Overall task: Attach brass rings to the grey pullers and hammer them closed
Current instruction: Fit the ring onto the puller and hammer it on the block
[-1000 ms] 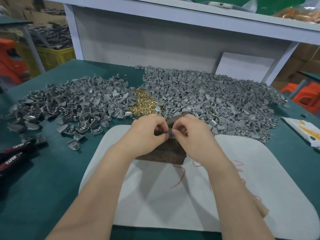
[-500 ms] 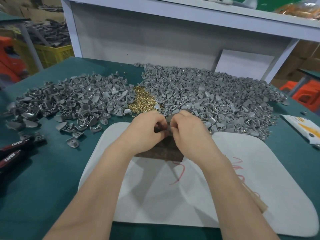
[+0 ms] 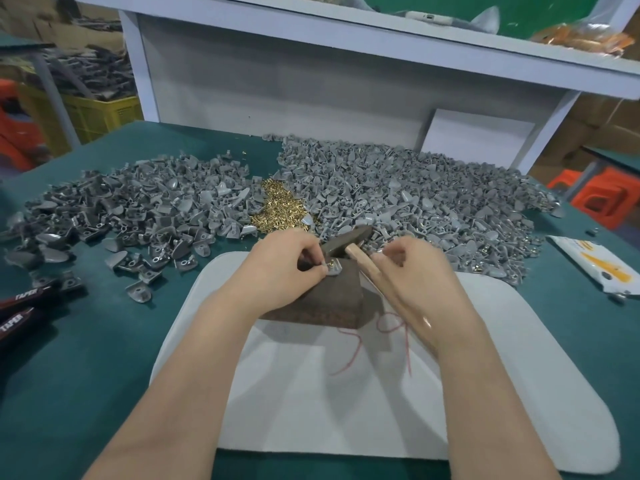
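My left hand [image 3: 284, 268] pinches a grey puller [image 3: 333, 269] with a brass ring on it, holding it down on the top of a dark brown block [image 3: 325, 303]. My right hand [image 3: 412, 275] grips the wooden handle of a small hammer [image 3: 348, 241], whose dark head hangs just above the puller. A heap of loose brass rings [image 3: 277, 211] lies beyond the block, between two big piles of grey pullers, one to the left [image 3: 138, 206] and one to the right [image 3: 415, 206].
The block stands on a white mat [image 3: 346, 410] laid on the green table [image 3: 86, 341]. Dark-handled pliers [image 3: 20, 306] lie at the left edge, and a white-and-yellow packet [image 3: 599, 268] at the right. A white shelf unit [image 3: 311, 81] rises behind the piles.
Both hands were pinched together over the block, fitting the ring. Now the right hand has drawn away to the right and holds the hammer above the puller, which the left hand keeps on the block.
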`<control>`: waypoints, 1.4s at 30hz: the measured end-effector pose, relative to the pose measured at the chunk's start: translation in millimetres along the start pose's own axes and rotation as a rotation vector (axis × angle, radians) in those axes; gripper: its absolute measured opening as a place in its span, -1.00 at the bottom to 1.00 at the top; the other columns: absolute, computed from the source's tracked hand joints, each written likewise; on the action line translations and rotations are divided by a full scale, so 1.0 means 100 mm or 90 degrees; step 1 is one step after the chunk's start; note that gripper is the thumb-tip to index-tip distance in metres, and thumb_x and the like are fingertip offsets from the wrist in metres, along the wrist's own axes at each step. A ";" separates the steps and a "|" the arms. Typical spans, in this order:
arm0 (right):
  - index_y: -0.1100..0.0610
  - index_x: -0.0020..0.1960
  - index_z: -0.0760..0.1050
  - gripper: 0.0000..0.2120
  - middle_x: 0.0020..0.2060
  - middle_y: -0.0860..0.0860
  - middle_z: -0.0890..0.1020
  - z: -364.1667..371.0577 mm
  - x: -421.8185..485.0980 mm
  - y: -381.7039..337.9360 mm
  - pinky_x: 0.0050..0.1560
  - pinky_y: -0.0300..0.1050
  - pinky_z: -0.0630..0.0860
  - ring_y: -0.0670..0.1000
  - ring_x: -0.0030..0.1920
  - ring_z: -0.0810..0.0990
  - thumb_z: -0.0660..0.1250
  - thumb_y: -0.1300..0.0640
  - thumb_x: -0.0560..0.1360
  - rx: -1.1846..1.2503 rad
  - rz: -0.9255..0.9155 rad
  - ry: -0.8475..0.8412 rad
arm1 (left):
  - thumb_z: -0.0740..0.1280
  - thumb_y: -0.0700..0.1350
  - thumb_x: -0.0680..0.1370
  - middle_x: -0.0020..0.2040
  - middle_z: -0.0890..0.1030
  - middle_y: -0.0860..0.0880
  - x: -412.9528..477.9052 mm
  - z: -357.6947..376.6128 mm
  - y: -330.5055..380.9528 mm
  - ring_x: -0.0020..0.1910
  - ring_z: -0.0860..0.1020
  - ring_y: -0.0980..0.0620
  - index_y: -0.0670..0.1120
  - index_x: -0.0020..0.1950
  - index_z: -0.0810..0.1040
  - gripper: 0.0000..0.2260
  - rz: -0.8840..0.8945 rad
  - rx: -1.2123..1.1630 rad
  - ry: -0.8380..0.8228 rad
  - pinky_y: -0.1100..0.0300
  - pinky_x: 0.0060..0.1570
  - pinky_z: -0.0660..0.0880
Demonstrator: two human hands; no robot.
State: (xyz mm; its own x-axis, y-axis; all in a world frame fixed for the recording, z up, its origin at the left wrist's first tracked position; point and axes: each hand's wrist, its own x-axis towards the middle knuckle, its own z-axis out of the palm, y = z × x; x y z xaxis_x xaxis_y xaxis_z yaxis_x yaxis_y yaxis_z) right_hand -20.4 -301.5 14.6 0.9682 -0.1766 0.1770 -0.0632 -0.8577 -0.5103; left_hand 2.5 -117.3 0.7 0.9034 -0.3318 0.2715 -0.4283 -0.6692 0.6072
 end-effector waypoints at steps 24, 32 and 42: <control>-0.38 0.31 0.33 -0.49 0.06 -0.21 0.63 -0.13 -0.41 -0.02 -0.12 -0.36 0.34 -0.14 -0.05 0.55 0.31 0.12 0.51 -0.001 -0.256 0.012 | 0.47 -0.06 0.43 -0.35 0.53 0.13 0.02 0.00 -0.11 -0.29 0.49 0.17 0.05 -0.32 0.50 -0.81 -0.153 -0.014 0.088 0.21 -0.24 0.43; -0.50 0.27 0.18 -0.39 0.05 -0.21 0.63 -0.16 -0.47 -0.11 -0.08 -0.42 0.36 -0.15 -0.14 0.55 0.27 0.17 0.54 0.055 -0.313 0.056 | 0.47 -0.08 0.43 -0.34 0.56 0.09 0.02 -0.01 -0.09 -0.25 0.54 0.06 -0.01 -0.29 0.55 -0.85 -0.143 -0.024 0.087 0.15 -0.19 0.51; -0.48 0.28 0.26 -0.43 0.03 -0.23 0.62 -0.12 -0.50 -0.08 -0.02 -0.33 0.47 -0.18 -0.15 0.57 0.27 0.15 0.53 0.046 -0.255 0.027 | 0.46 -0.07 0.44 -0.32 0.56 0.09 0.01 -0.02 -0.09 -0.22 0.54 0.03 0.03 -0.30 0.52 -0.83 -0.145 -0.014 0.083 0.15 -0.17 0.50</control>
State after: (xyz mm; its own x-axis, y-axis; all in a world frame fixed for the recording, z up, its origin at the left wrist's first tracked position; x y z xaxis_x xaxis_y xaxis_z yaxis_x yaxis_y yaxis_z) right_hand -71.2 -291.6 20.5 0.9014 0.1435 0.4084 0.3362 -0.8264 -0.4517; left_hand 7.2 -110.5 -2.8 0.9721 -0.0852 0.2188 -0.2144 -0.7018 0.6794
